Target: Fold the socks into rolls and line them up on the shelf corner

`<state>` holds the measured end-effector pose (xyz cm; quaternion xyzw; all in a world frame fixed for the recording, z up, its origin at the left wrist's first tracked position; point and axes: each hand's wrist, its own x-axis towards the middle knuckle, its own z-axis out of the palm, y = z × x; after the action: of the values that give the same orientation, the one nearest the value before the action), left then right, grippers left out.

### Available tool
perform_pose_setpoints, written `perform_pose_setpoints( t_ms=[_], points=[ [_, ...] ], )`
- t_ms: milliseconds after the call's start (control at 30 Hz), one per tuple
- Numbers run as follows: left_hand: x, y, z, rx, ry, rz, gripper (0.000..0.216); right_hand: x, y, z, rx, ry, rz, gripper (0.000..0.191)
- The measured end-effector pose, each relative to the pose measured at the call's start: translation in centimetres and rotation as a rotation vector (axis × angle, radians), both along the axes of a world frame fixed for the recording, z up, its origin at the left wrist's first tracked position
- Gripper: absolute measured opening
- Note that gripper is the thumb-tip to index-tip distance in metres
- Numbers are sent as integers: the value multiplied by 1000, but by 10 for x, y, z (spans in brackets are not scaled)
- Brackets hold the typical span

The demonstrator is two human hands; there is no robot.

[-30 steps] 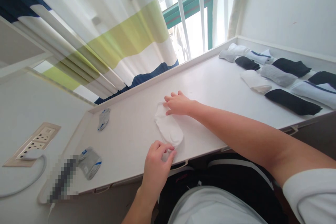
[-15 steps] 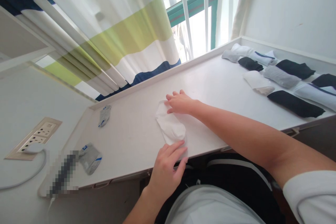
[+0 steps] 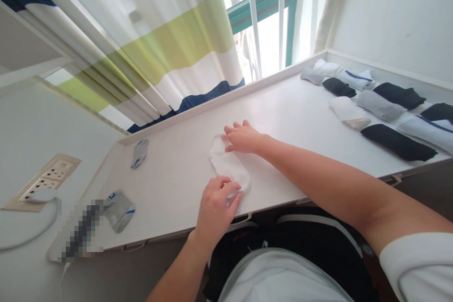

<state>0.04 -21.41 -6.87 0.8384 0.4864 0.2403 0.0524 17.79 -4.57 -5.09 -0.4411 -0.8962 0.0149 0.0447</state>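
A white sock (image 3: 228, 163) lies flat and lengthwise on the white desk (image 3: 177, 170), in the middle of the head view. At its near end, my left hand (image 3: 215, 205) has thumb and index finger closed around a bit of the fabric. My right hand (image 3: 244, 138) rests at the sock's far end, with fingers stretched out and spread over the desk, the fingertips at the sock's edge.
On the right lie rows of folded socks, among them a black sock (image 3: 398, 142) and a grey sock (image 3: 380, 105). Two grey socks, one near (image 3: 119, 211) and one far (image 3: 139, 154), lie left. A raised rim (image 3: 276, 77) edges the desk's back.
My left hand has moved slightly up and left onto the sock's near end, and its thumb and index finger have drawn together. My right hand stays in place.
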Motion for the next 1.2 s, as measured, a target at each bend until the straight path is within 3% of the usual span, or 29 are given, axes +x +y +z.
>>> perform_pose_setpoints(
  t_ms=[233,400,700,867,933,1000,1100,1200],
  points=[
    [0,-5,8,-16,-101,14,11,0,0,0,-6,3,0,46],
    [-6,-6,21,45,-18,0,10,0,-1,1,-11,3,1,46],
    [-9,-12,6,5,81,-12,17,0,0,-1,-9,-4,-5,45],
    [-16,-23,15,18,67,-19,24,1,-7,3,-7,10,0,42],
    [-34,-21,24,68,37,74,21,1,-6,1,-1,8,-7,41],
    [-67,-15,35,139,36,262,20,1,-2,-3,10,6,5,42],
    [-140,-5,56,157,170,646,19,0,3,-10,27,10,21,44],
    [-221,-2,74,-24,318,1073,31,0,7,-15,19,32,15,46]
  ],
)
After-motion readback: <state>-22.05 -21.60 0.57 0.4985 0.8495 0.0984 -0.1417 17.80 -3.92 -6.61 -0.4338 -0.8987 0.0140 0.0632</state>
